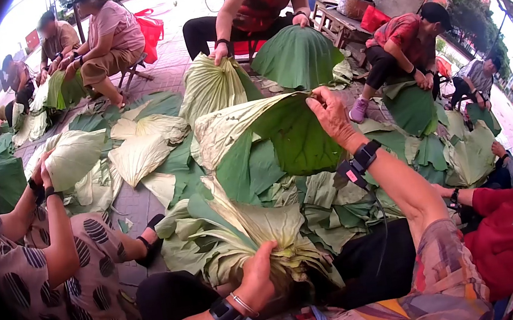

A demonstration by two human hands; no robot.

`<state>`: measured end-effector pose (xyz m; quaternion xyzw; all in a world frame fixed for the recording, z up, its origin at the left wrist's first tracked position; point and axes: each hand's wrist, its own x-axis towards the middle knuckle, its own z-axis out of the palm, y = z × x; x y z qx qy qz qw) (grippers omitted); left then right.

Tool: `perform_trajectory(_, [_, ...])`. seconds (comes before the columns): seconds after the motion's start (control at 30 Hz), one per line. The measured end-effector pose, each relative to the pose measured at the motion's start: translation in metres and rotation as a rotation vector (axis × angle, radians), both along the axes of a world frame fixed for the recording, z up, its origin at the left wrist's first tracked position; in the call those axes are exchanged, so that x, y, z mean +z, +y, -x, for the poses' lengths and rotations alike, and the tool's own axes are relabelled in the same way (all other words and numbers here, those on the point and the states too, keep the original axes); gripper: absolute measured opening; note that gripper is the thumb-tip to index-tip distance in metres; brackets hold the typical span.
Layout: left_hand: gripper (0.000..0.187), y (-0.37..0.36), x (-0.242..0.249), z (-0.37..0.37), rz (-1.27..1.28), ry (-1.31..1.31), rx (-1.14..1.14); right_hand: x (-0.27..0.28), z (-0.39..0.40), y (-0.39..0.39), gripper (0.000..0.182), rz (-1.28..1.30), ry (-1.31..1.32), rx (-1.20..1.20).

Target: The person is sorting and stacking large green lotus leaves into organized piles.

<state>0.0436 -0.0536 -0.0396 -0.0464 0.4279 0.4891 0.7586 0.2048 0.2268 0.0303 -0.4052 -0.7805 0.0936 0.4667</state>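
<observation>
Low in front of me, my left hand (258,277) is closed around the gathered base of a stack of lotus leaves (279,231), whose pale, creased blades fan out away from me. Raised at arm's length, my right hand (332,116) pinches the edge of one large lotus leaf (306,140) with thumb and fingers. That leaf hangs folded over, its dark green side toward me and its pale side (220,129) turned out at the left. Its lower edge overlaps the stack in this view. Both my wrists carry strapped dark devices.
Loose lotus leaves (164,123) cover the brick paving (130,209) ahead. Close at my left sits a person in a patterned shirt (32,280); at my right, one in red (505,231). Opposite, another person (256,8) handles leaves. A wooden bench (332,24) stands behind.
</observation>
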Motion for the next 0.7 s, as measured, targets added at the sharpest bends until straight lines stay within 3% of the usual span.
perform_trajectory(0.1, [0.021, 0.002, 0.0, -0.002, -0.024, 0.023, 0.039, 0.01, 0.014, -0.077, 0.017, 0.135, -0.074, 0.192])
perform_trajectory(0.23, [0.021, 0.006, -0.006, 0.001, -0.093, -0.032, 0.069, -0.029, 0.018, -0.145, 0.02, 0.313, -0.22, 0.441])
perform_trajectory(0.3, [0.021, 0.012, -0.021, 0.002, -0.106, -0.03, 0.1, -0.05, 0.019, -0.172, 0.022, 0.533, -0.194, 0.561])
perform_trajectory(0.5, [0.021, 0.01, -0.019, 0.004, -0.121, -0.035, 0.147, -0.071, 0.021, -0.179, 0.024, 0.738, -0.114, 0.598])
perform_trajectory(0.7, [0.022, 0.011, -0.03, 0.002, -0.055, -0.021, 0.172, -0.059, 0.025, -0.179, 0.02, 0.304, -0.242, 0.739])
